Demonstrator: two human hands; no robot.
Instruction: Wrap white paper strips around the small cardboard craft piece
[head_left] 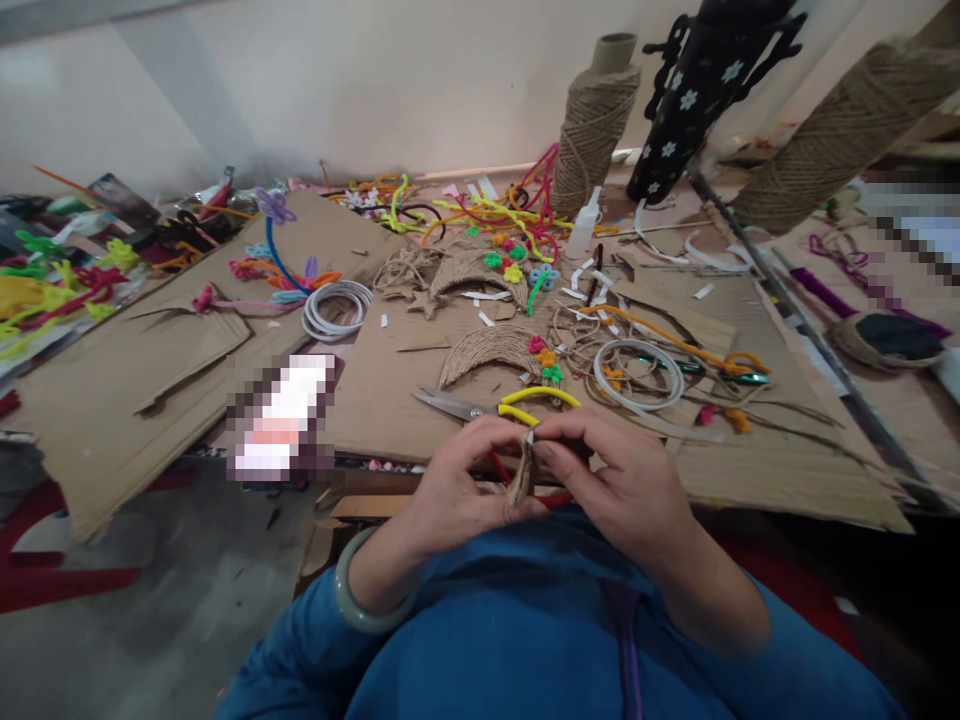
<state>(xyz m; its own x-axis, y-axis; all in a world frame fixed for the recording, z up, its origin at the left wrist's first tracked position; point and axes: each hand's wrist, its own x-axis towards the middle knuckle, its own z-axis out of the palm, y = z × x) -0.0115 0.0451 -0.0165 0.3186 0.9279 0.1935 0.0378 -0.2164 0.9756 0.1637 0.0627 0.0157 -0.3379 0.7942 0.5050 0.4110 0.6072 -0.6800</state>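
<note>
While both hands meet at the near edge of the worktop [750, 470], they pinch a small jute-wrapped piece [520, 478] between them, held upright just above the person's blue-clad lap. The left hand [457, 485] curls closed round the piece's left face, thumb and fingertips pressed to it; a pale green bangle [360, 600] sits on that wrist. The right hand [622, 480] closes on the piece from the right, its fingertips meeting the left's at the top edge. A red strand shows just under the hands, though I cannot tell what it belongs to.

Just beyond the knuckles lie scissors [457, 404] with yellow handles, blades pointing left. Past them rests a crescent wound in jute twine [491, 352], small coloured pipe-cleaner flowers at its right tip. A second, larger crescent [474, 272] lies farther off. To the right is a white ring [639, 373] among loose twine; to the left, a stack of white rings [337, 310]. Cardboard sheets [127, 380] cover the left side. At the far edge stand two cones of jute twine [596, 125] [840, 130], a small glue bottle [585, 225] beside the nearer one, and tangled pipe cleaners [487, 210].
</note>
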